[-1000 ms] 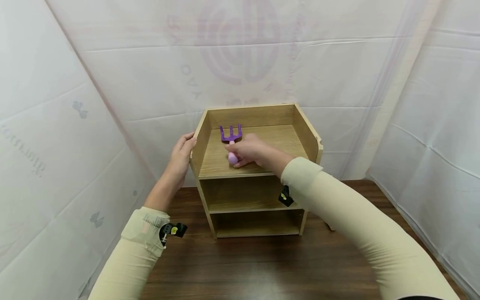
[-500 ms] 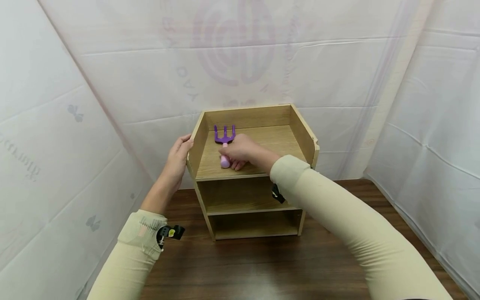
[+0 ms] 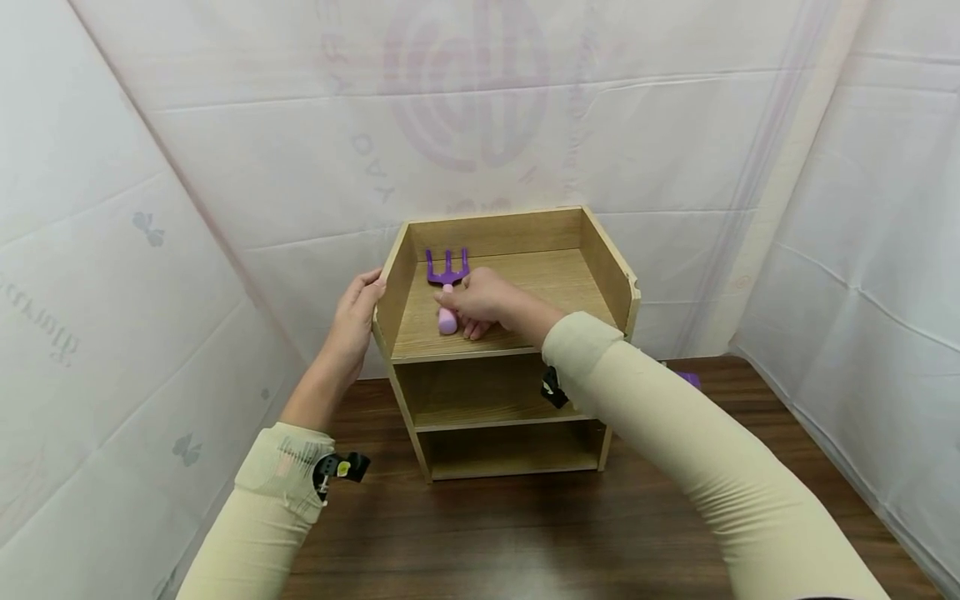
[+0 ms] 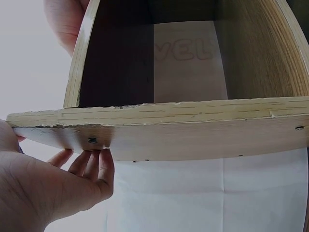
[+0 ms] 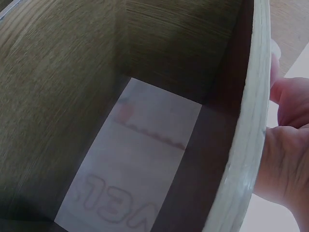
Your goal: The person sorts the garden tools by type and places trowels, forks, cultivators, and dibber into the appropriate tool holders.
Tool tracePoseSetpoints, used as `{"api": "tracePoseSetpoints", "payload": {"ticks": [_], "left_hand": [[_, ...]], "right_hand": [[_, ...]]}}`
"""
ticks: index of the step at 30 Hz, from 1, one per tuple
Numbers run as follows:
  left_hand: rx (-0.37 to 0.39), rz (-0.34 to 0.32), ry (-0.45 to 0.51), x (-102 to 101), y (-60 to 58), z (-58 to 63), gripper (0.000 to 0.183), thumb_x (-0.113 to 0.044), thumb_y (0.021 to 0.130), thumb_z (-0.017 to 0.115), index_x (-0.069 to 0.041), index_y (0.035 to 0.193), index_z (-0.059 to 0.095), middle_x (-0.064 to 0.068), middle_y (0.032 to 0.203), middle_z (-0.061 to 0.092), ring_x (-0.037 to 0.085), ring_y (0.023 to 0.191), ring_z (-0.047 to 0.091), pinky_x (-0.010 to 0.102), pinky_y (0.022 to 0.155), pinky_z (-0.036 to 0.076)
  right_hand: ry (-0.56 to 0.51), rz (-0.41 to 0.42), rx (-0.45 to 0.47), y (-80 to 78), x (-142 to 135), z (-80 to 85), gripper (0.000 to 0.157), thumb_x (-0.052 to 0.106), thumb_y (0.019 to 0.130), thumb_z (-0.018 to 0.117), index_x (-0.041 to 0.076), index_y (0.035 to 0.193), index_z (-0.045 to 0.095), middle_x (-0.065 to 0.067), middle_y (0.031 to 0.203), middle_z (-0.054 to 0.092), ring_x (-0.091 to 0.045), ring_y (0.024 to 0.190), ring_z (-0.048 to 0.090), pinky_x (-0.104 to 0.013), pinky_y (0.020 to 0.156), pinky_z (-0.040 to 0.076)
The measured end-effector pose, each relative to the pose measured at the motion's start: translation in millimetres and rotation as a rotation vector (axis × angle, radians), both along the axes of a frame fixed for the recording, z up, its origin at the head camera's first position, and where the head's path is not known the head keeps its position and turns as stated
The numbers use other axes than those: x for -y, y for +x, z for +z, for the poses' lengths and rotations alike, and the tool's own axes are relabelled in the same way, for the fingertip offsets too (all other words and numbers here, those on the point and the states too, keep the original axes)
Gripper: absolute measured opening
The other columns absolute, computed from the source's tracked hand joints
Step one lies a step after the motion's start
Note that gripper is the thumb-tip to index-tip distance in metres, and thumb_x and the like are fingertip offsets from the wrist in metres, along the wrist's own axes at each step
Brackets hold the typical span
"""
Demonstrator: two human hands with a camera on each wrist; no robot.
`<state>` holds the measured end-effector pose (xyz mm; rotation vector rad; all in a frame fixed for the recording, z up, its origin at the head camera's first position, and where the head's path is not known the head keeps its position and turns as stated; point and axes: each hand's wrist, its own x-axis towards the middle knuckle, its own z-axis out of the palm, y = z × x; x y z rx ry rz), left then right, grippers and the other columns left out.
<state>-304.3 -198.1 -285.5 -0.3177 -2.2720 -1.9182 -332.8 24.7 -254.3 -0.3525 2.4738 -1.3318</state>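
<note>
A toy garden hand fork (image 3: 447, 276) with purple prongs and a pink handle lies along the left part of the top board of a small wooden shelf unit (image 3: 555, 287), prongs pointing to the back. My right hand (image 3: 487, 298) holds its handle between thumb and fingers, over the board; in the right wrist view this hand (image 5: 282, 145) shows only partly, past the board's edge. My left hand (image 3: 352, 321) grips the unit's left side wall near the front. In the left wrist view, the fingertips of this hand (image 4: 67, 186) press the wall's outer face.
Two lower compartments (image 3: 495, 392) open to the front under the top board. The unit stands on a dark wood-grain surface (image 3: 465, 533), with white printed sheeting (image 3: 300, 167) behind and at both sides. Right of it, a purple object (image 3: 688, 380) shows partly past my right sleeve.
My right hand has shifted the fork slightly left, and its handle end has swung left so it lies straighter. My left hand keeps its grip. A purple object now shows beyond the right sleeve.
</note>
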Motion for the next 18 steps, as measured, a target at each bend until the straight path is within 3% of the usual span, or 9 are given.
{"api": "tracePoseSetpoints", "payload": {"ticks": [13, 18], "left_hand": [[0.001, 0.012, 0.003, 8.5, 5.1, 3.6, 0.054, -0.032, 0.114, 0.036, -0.005, 0.16, 0.04, 0.003, 0.135, 0.054, 0.01, 0.117, 0.052, 0.026, 0.102, 0.041], [0.005, 0.014, 0.0, 10.1, 7.2, 5.1, 0.054, -0.032, 0.113, 0.037, -0.004, 0.16, 0.04, 0.003, 0.135, 0.053, 0.009, 0.118, 0.051, 0.026, 0.103, 0.04]], "right_hand": [[-0.068, -0.025, -0.002, 8.3, 8.8, 1.2, 0.044, 0.038, 0.109, 0.06, 0.004, 0.082, 0.067, -0.005, 0.068, 0.066, -0.013, 0.054, 0.064, -0.026, 0.055, 0.06], [-0.085, -0.022, -0.018, 13.7, 7.3, 1.3, 0.041, 0.037, 0.11, 0.059, -0.001, 0.098, 0.071, -0.009, 0.082, 0.07, -0.015, 0.061, 0.068, -0.028, 0.06, 0.062]]}}
